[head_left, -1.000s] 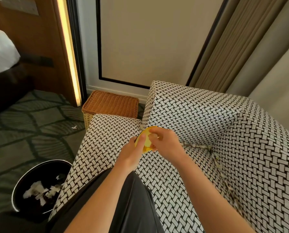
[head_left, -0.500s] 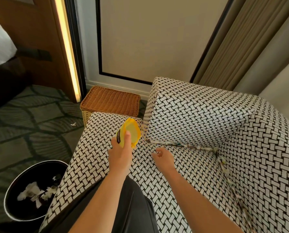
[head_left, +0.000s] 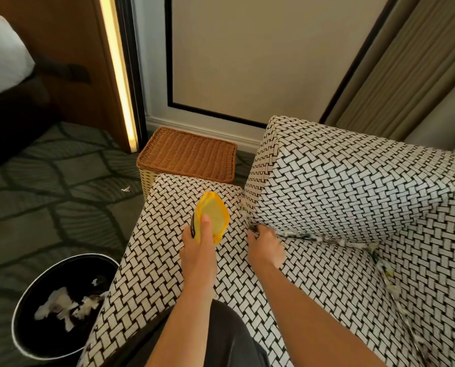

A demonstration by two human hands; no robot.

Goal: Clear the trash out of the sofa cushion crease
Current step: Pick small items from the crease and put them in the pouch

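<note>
The right hand (head_left: 266, 245) lies knuckles-up on the seat cushion (head_left: 163, 263), forearm stretched forward from the lower right, its fingertips pushed to the near end of the crease under the sofa's upright cushion (head_left: 340, 194). The fingers are blurred there, so I cannot tell whether they pinch anything. Just beside it the left hand (head_left: 198, 245) is raised a little off the seat, wrist straight, holding a yellow bag (head_left: 213, 218) with its mouth gaping toward the camera, thumb pressed flat on the near face and the other fingers wrapped behind. The trash (head_left: 327, 238) is lodged in the crease: a thin line of pale paper scraps with dark flecks running rightward from the right hand's fingertips to the corner, then turning down along the side seam toward the lower right edge of the view. Below the arms a dark trouser leg (head_left: 229, 337) rests against the seat. On the patterned carpet (head_left: 49, 181) to the left stands a round black bin (head_left: 22, 329) with white crumpled scraps inside, and one small white scrap (head_left: 125, 189) lies loose farther up. A wicker basket (head_left: 189, 154) stands beyond the seat's far corner, against the wall.
</note>
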